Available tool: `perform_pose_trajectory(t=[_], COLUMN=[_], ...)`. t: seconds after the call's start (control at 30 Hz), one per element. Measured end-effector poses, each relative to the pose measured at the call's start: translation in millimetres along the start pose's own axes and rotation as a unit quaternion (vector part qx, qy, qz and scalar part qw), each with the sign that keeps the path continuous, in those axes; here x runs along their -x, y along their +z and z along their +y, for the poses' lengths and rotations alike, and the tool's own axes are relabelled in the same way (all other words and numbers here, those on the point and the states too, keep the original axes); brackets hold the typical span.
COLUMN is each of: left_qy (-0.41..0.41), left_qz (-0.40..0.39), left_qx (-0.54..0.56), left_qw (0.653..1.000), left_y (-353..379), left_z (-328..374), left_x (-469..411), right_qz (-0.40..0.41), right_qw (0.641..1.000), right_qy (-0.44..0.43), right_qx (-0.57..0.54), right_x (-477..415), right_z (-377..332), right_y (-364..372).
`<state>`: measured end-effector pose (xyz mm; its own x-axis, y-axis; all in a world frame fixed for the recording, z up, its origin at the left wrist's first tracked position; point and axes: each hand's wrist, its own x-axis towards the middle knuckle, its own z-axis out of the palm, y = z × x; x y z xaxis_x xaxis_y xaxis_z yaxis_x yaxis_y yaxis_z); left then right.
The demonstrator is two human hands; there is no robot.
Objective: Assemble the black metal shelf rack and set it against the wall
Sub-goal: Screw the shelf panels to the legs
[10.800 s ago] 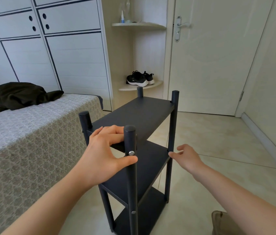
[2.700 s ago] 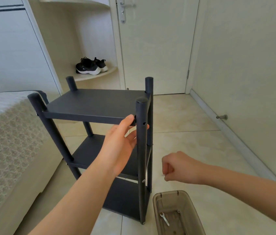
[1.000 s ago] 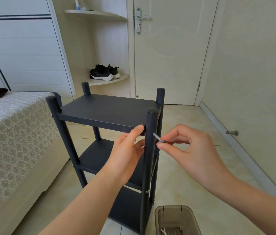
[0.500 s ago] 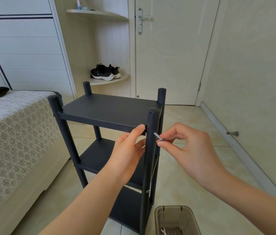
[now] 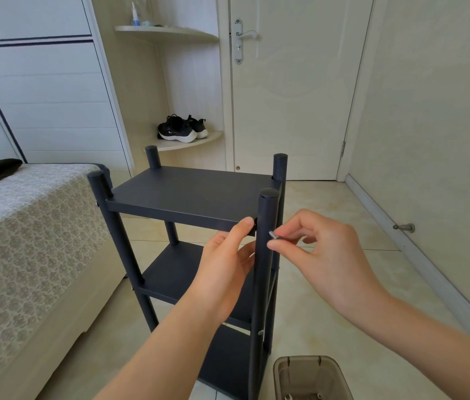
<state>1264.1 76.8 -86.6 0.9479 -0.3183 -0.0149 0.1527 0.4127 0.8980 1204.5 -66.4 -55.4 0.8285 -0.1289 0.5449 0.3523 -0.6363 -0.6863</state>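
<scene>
The rack (image 5: 187,272) stands upright on the tiled floor between the bed (image 5: 25,226) and the wall (image 5: 435,125). It touches neither, so placement against the wall is not yet done. The joint in hand is the corner where the top shelf (image 5: 193,194) meets the near right post (image 5: 265,272).

Your left hand (image 5: 225,269) grips that corner, thumb on the front edge and fingers underneath. This hold most likely supports the shelf at height, so that its fixing hole lines up with the hole in the post.

Your right hand (image 5: 326,255) pinches a small silver screw (image 5: 273,235) between thumb and forefinger, and the other fingers curl clear. The free end of the screw sits at the outer face of the post, level with the shelf edge. Whether it has entered a hole cannot be told.

A fitted screw head (image 5: 260,332) shows lower on the same post, so this is probably a late joint.

The brown plastic bin (image 5: 308,373) sits on the floor just beside the foot of the post. It is presumably placed there to put hardware within reach.
</scene>
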Motion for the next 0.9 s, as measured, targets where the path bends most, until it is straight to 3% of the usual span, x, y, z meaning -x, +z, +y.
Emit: perform_pose_trajectory(t=[0.57, 0.9], left_qy=[0.013, 0.005], left_qz=[0.0, 0.001], left_qx=[-0.024, -0.013], left_qw=[1.0, 1.0], left_y=[0.5, 1.0], left_z=[1.1, 2.0], left_x=[1.0, 2.9], right_qz=[0.007, 0.023], right_qw=[0.999, 1.0], right_qy=[-0.005, 0.004], right_qx=[0.053, 0.018], right_x=[0.8, -2.0], right_z=[-1.7, 1.9], right_y=[3.2, 5.6])
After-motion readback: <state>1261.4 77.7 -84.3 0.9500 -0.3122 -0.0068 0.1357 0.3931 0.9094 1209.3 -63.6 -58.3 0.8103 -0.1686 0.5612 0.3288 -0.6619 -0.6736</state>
